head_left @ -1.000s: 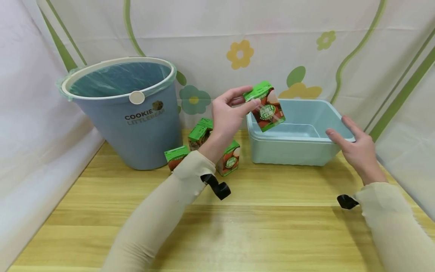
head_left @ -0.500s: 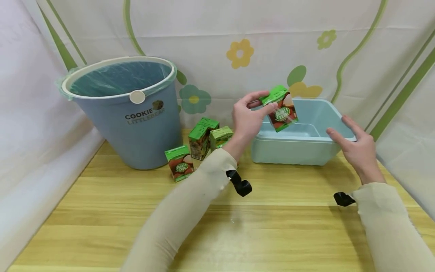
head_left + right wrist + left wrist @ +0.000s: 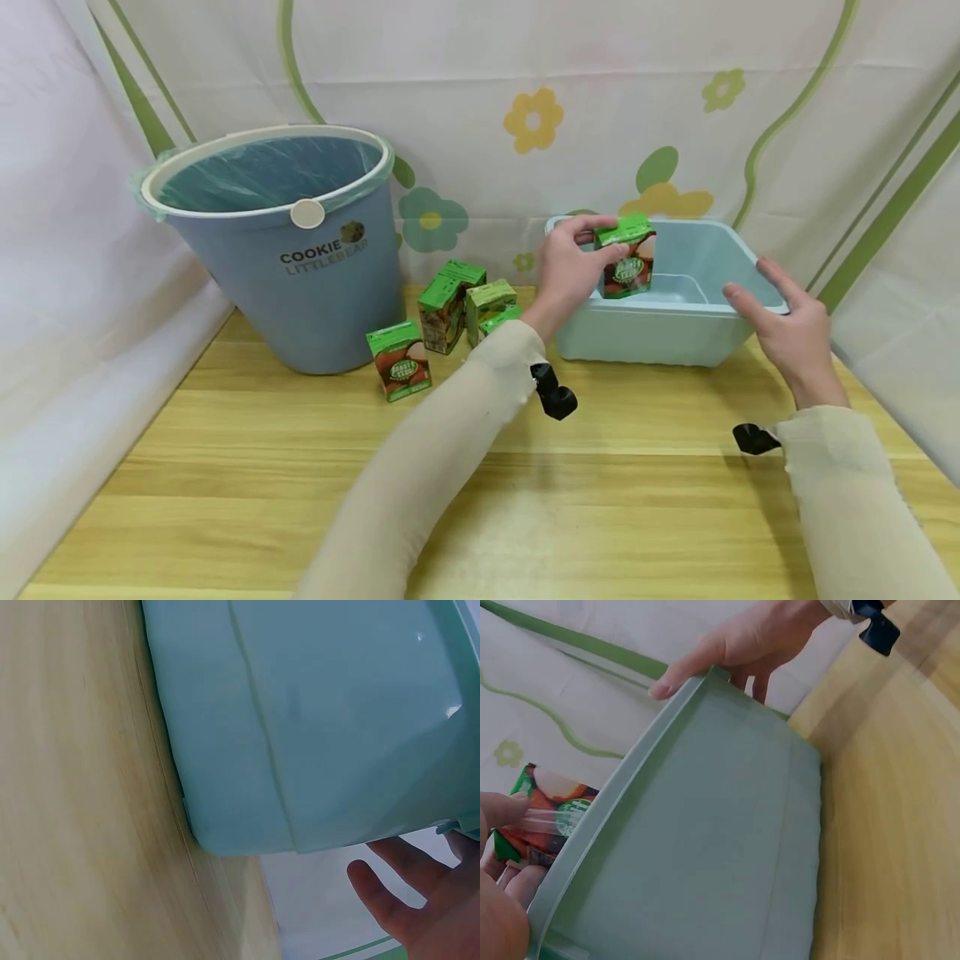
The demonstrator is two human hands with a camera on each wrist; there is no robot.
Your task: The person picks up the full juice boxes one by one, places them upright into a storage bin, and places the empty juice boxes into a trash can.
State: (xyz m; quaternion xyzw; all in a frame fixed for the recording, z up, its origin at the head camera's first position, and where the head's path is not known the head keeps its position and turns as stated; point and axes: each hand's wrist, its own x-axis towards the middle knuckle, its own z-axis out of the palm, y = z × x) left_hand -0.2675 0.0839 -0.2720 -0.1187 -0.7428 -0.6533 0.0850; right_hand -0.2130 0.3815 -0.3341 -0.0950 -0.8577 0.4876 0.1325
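Note:
My left hand point(image 3: 567, 262) pinches a small box point(image 3: 628, 271) by its left side, thumb in front. The box has a bright green top, a red-brown picture front and a green oval label. It is upright, just inside the front left part of a pale blue plastic bin point(image 3: 645, 333), its lower edge hidden by the rim. In the left wrist view, clear wrap shows on the box point(image 3: 559, 810). My right hand point(image 3: 798, 337) holds the bin's right rim near the front corner. In the right wrist view its spread fingers point(image 3: 375, 896) are beside the bin's wall.
Left of the bin, several similar boxes point(image 3: 399, 362) stand on the wooden table point(image 3: 225, 483), partly behind my left forearm. A blue bucket point(image 3: 322, 292) with a clear liner stands at back left. A flower-patterned curtain point(image 3: 465, 108) hangs behind.
My left hand has carried the box to the right and then down into the bin's opening, turning it more upright. More of the standing boxes show now. The right hand stays on the rim.

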